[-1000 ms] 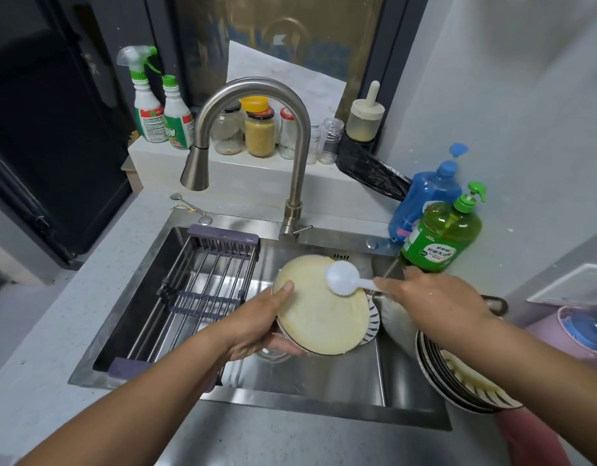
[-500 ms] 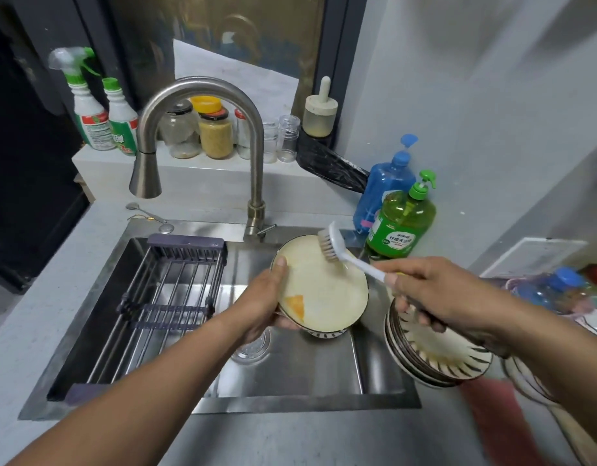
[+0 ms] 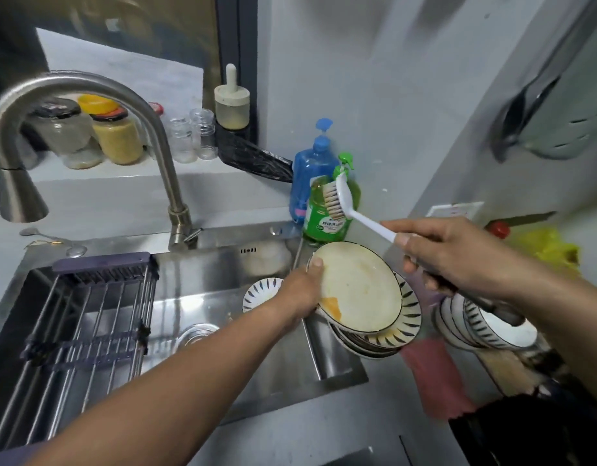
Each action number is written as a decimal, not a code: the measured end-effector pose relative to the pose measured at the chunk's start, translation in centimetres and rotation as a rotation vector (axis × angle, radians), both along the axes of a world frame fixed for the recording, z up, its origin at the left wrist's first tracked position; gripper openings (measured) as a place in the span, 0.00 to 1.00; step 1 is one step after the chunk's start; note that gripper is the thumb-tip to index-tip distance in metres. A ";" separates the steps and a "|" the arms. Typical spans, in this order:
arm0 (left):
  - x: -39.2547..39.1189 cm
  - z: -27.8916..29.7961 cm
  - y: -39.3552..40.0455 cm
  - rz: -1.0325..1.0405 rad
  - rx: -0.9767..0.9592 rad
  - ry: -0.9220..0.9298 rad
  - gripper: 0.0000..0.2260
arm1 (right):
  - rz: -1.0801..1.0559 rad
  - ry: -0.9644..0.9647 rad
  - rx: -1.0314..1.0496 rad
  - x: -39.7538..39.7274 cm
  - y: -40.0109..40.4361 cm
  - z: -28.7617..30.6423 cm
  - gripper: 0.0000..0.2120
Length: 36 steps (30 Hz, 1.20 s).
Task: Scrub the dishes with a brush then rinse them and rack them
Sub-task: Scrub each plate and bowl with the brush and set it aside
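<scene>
The left hand pinches the greasy plate over the stack at the sink's right edge; the right hand grips the brush, lifted clear. Slippery residue may let the plate slide and chip the stack.

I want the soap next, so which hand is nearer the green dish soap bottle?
Right. The right hand holds the white brush just beside the green dish soap bottle; the left hand grips the cream plate lower down.

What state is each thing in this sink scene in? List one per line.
Left hand: grips the plate's rim.
Right hand: holds the brush handle.
Plate: dirty, orange smear, tilted.
Brush: raised, off the plate.
Faucet: no water running.
Sink rack: holds no dishes.
</scene>
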<state>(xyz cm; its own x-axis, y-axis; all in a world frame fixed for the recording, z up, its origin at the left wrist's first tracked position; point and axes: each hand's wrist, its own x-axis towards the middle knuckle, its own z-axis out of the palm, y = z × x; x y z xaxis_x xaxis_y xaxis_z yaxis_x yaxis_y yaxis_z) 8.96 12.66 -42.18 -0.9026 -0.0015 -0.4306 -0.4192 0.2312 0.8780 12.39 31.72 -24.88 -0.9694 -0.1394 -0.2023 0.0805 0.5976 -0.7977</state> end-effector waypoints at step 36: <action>-4.3 -15.5 -2.4 0.459 -0.034 -0.206 0.26 | 0.205 -0.067 0.147 -4.6 -0.3 -6.0 0.15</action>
<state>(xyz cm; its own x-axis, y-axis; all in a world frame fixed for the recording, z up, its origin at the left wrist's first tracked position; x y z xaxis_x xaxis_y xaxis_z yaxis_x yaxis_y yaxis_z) 4.63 10.28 -57.69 -0.7018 -0.3953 -0.5926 -0.6483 0.0096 0.7614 7.80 31.46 -30.89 -0.9076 -0.2960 -0.2978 -0.0047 0.7164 -0.6977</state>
